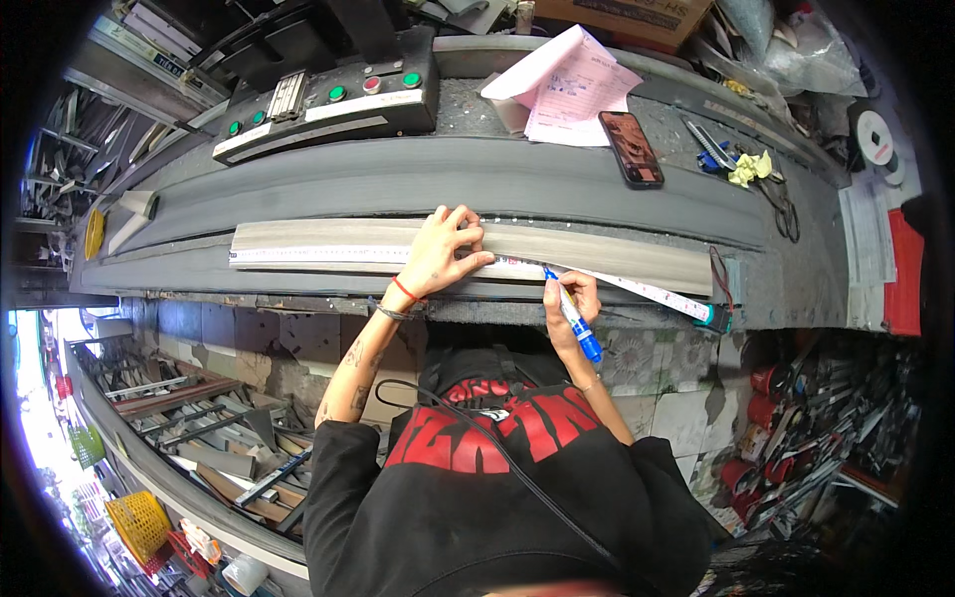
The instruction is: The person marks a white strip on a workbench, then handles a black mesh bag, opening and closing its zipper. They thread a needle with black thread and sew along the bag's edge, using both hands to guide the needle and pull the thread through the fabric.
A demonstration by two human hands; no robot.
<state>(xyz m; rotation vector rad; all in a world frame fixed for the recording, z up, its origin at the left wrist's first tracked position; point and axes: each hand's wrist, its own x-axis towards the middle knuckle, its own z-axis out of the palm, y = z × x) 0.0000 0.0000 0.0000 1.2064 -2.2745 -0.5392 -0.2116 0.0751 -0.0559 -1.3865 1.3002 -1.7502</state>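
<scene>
In the head view, the one I have from here, a long grey-brown strip (597, 247) lies along the front of a workbench (338, 184), a measuring tape's blade (328, 255) stretched over it. The left hand (436, 255) bears down on strip and blade near the middle; I cannot tell whether its fingers pinch an edge or merely press. The right hand (557, 323) grips a blue marker (581, 331), tip down at the blade's edge, though at this size I can't be sure it touches. The trouble, as I judge it, would start to the right, where the blade slants off the strip to its case (715, 316) near the bench's front edge: a knock there could drag the reading askew. Should the left hand ease up, strip and blade could slip apart; a tilted tip could ink the blade instead.
</scene>
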